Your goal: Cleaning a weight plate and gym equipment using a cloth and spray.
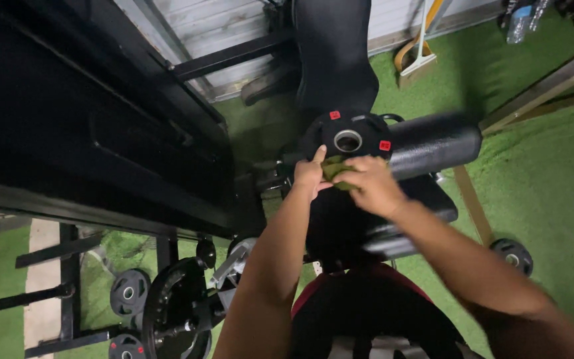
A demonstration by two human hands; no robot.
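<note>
Both hands meet just below the black weight plate (348, 135): the left hand (309, 176) rests a finger against its rim, and the right hand (372, 185) closes around a green cloth (334, 169). Right of the plate lies a black roller pad (433, 143); green turf (553, 179) lies beyond.

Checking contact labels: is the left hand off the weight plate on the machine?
No: the left hand has a finger against the edge of the black weight plate, beside the green cloth under the right hand.
</note>
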